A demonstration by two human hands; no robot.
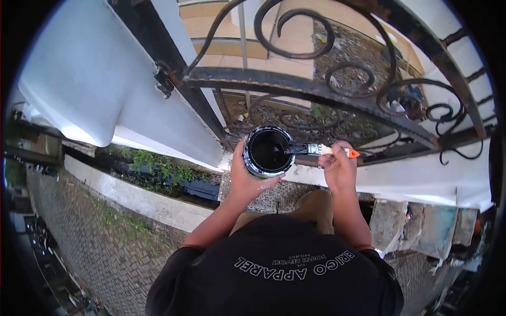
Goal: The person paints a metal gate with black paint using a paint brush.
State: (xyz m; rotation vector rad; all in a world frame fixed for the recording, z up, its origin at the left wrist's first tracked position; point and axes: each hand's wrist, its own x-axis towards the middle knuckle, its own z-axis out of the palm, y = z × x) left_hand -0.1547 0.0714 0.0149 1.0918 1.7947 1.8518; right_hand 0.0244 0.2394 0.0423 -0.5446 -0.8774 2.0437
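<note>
My left hand [249, 176] is wrapped round the side of an open paint can [267, 173], whose rim is smeared with dark and white paint. Black paint [269, 151] shows inside it. Between the fingers of my right hand [340, 167] is a paintbrush [329, 151] with a pale handle and an orange tip. Its dark bristles point left and lie at the can's right rim. Just beyond both hands stands a dark wrought-iron gate [311, 89] with scrolls and worn, rusty patches.
A white wall [163, 105] with the gate's hinge stands at the left. Below it runs a water-filled drain [192, 189] with green plants and a concrete curb [132, 195]. Block paving [100, 237] lies beyond the curb. Concrete slabs [390, 224] sit at the right.
</note>
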